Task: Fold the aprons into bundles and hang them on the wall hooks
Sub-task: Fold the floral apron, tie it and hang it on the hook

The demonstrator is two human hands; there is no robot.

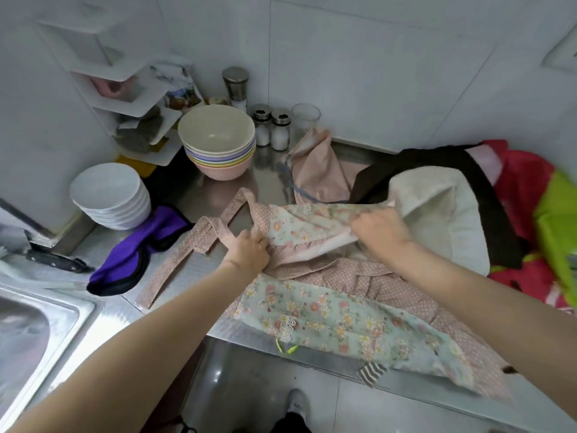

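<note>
On the steel counter, spread across its front edge, lies the floral apron, mint flowered panels sewn to pink dotted cloth, its lower corner hanging over the edge. Both bare forearms reach forward and in over it. The left hand, knuckles up, has its fingers curled tight round the gathered cloth where the dotted pink strap joins the bib. The right hand, wrist bent inward, pinches the folded upper edge of the same apron and lifts it a little off the counter. Two strap lengths trail left: one looped, one running down toward the sink.

Behind the apron lie one plain pink apron, one dark cloth with a cream lining, and red and green fabric at the far right. One purple cloth lies left. Further back stand one stack of pastel bowls, one stack of white bowls, two small shakers, one taller grinder and one glass.
</note>
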